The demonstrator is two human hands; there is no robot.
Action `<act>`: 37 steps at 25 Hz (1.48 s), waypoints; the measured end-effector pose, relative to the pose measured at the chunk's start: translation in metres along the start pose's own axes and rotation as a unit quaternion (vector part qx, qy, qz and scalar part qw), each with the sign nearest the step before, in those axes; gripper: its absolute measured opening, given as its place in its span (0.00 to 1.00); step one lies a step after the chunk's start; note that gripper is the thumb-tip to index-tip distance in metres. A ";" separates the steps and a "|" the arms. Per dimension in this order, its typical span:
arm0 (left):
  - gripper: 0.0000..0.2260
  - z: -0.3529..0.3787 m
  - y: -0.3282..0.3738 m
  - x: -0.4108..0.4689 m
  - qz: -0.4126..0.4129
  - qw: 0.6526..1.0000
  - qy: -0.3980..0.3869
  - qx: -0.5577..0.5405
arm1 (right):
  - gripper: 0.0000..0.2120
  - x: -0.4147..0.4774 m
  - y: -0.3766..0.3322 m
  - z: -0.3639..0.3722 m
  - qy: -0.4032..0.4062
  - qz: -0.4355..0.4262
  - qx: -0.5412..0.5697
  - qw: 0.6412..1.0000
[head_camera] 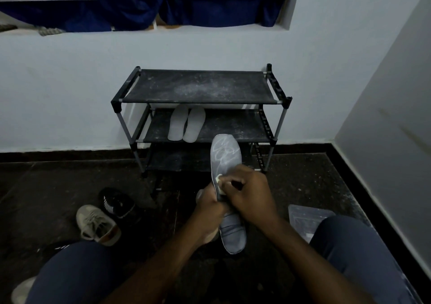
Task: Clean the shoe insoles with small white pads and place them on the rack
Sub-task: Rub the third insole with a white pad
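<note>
Grey insole [225, 154]: we grip its middle in the left hand [210, 206], pinch the white pad [219, 177] in the right hand [249, 194] (toe streaked), and should wipe toeward.

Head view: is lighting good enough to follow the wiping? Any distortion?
Head view: dim; the black shoe nearly melts into the floor, yet the insole and the pad in the right hand read clearly; wide-angle curvature bends the window ledge.
</note>
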State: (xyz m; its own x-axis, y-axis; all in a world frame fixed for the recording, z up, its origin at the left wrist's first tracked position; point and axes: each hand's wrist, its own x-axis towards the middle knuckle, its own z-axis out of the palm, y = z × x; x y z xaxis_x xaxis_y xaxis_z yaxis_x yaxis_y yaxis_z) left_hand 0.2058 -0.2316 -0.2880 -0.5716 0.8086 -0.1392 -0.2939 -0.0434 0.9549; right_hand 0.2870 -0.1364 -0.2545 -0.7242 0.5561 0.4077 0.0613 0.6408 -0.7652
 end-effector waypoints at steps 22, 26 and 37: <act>0.22 -0.012 0.000 0.007 0.007 1.000 -0.009 0.004 | 0.03 -0.002 0.006 0.003 -0.035 0.018 -0.016 0.999; 0.26 -0.014 -0.004 0.012 -0.013 0.999 -0.007 0.035 | 0.03 0.003 0.009 0.003 0.026 0.026 -0.027 0.999; 0.24 -0.013 -0.004 0.010 -0.011 0.999 -0.002 0.032 | 0.04 0.006 0.005 0.001 -0.005 0.010 -0.016 1.000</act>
State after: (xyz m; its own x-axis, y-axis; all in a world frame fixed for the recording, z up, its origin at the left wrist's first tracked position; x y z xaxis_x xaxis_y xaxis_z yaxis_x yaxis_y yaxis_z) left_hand 0.1911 -0.2308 -0.2965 -0.5621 0.8118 -0.1586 -0.2558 0.0117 0.9666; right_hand 0.2822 -0.1302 -0.2568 -0.7295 0.5635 0.3878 0.0974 0.6468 -0.7565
